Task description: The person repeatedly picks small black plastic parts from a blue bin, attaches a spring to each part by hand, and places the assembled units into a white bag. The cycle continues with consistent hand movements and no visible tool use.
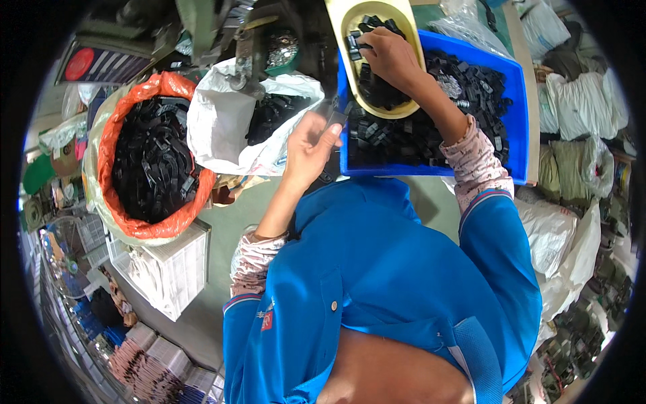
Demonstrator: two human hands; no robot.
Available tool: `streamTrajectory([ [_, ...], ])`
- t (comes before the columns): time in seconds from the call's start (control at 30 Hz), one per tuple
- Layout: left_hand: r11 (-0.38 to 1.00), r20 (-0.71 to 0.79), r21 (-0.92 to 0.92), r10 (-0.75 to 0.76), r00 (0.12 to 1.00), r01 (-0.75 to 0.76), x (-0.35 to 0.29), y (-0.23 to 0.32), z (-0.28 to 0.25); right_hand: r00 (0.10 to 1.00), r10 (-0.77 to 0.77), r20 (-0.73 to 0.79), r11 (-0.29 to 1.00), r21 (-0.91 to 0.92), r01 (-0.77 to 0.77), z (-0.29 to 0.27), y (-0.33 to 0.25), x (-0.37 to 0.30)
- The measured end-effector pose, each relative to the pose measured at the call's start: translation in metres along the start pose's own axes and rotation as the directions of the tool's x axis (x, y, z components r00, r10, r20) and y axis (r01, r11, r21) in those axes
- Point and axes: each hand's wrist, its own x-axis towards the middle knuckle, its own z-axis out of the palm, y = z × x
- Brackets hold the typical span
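Observation:
My left hand (309, 149) is closed, pinching a small black plastic part (336, 120) between thumb and fingers, beside the left edge of a blue bin (431, 170). Over the oval cream-yellow tray (416, 81), my right hand (390, 59) grips a small dark piece (353, 44) at its fingertips. Loose black pieces (381, 94) lie inside that tray, which rests over the bin's left part. Many black plastic parts (474, 84) fill the blue bin. The exact kind of either held piece is too small to make out.
Left of my left hand, a white sack (219, 128) holds black parts, below a dark machine (249, 57). Farther left stands an orange-lined sack (121, 202) full of black pieces. A green bowl (286, 66) holds small shiny bits. White bags (575, 101) are piled at the right.

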Motion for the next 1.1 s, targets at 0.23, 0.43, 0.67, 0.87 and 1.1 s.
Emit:
streamTrajectory([
  [0.23,0.997,-0.087,0.020,0.075,0.993,-0.073,-0.002,-0.003,-0.024,0.988,-0.019,0.152,0.996,-0.078,0.031,0.017,0.000,0.019],
  [0.43,0.996,-0.120,-0.054,0.071,0.990,-0.077,0.005,0.009,-0.054,0.909,0.316,0.272,0.787,0.460,-0.411,-0.025,-0.023,-0.002],
  [0.67,0.976,-0.050,0.038,0.216,0.975,-0.214,0.023,0.013,-0.095,0.922,0.151,0.356,0.372,0.844,-0.387,-0.033,-0.091,-0.016],
  [0.87,0.904,-0.014,0.309,0.314,0.949,-0.294,0.016,0.037,-0.126,0.922,0.113,0.370,0.393,0.836,-0.384,0.003,-0.133,-0.005],
  [1.1,0.833,0.061,0.447,0.335,0.940,-0.326,0.016,0.041,-0.171,0.932,0.099,0.350,0.532,0.773,-0.347,0.029,-0.161,0.013],
])
